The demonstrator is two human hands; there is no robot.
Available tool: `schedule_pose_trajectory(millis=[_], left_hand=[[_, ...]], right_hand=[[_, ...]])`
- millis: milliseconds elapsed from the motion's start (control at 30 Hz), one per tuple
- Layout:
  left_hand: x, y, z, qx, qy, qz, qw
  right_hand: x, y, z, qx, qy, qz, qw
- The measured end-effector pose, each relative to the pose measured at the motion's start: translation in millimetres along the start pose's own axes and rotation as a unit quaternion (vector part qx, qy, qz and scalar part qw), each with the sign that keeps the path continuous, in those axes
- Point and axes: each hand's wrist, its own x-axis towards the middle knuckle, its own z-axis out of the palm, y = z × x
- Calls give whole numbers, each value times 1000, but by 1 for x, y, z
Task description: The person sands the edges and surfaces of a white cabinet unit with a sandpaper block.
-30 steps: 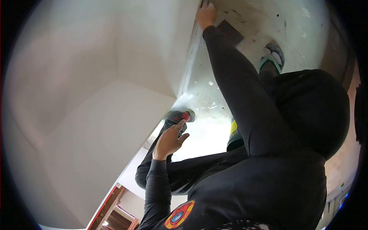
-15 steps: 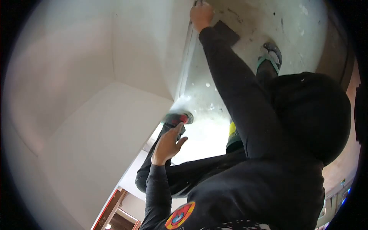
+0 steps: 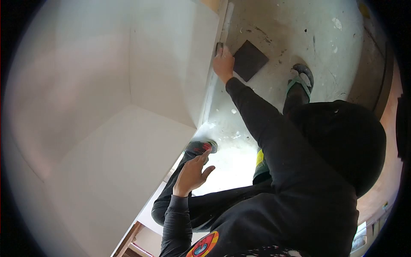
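Note:
My right hand [image 3: 223,65] is closed around a small dark pad [image 3: 219,48], which looks like folded sandpaper. It presses the pad to the long front edge [image 3: 209,88] of a white cabinet [image 3: 171,55]. Beside that hand a dark square sheet [image 3: 251,61], similar to sandpaper, lies flat on the floor. My left hand [image 3: 190,174] hovers above my left shin with fingers stretched and thumb apart, and nothing is in it. The near white panel [image 3: 115,171] of the cabinet is to its left.
My feet in flip-flops stand on the stained floor [image 3: 274,98], the right foot [image 3: 302,79] near the sheet, the left foot [image 3: 205,147] at the cabinet corner. A dark green container with a yellow patch [image 3: 260,165] stands between my legs. My bent right knee [image 3: 342,145] fills the right side.
My right hand has slid toward me along the cabinet edge with the dark pad, coming level with the dark sheet. My left hand stays stretched out over the shin. The view has shifted slightly.

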Motion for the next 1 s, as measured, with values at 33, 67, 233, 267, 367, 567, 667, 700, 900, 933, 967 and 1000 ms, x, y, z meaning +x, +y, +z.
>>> schedule_pose_trajectory(millis=[33,67,233,267,367,567,667,700,900,933,967,1000], left_hand=[[0,1,1,-14,14,11,1000],[2,2,2,-14,17,11,1000],[-3,-6,3,-4,17,-10,1000],[-6,-12,8,-11,20,-19,1000],[-8,-10,4,-9,-7,-33,999],[-6,1,0,-14,-25,-36,999],[-3,6,3,8,-10,2,1000],[0,8,1,11,-11,4,1000],[-5,7,-4,-13,28,-22,999],[-6,4,-2,-16,26,-22,999],[-9,-3,3,-18,11,-26,999],[-10,-7,6,-21,-3,-30,999]], right_hand=[[4,-4,-4,1,-1,0,1000],[15,-7,-9,-48,-48,15,998],[126,-29,-10,-62,31,-107,992],[186,32,35,-279,218,-338,872],[205,-81,-12,-21,-34,-25,999],[97,-11,14,-54,41,-90,994],[-57,4,13,-15,29,11,999],[-97,1,4,-51,45,-28,997],[-7,-13,5,-44,-52,1,998],[39,-27,13,41,102,-71,991],[90,-20,15,-7,81,-116,990],[119,-61,-2,72,90,-45,992]])
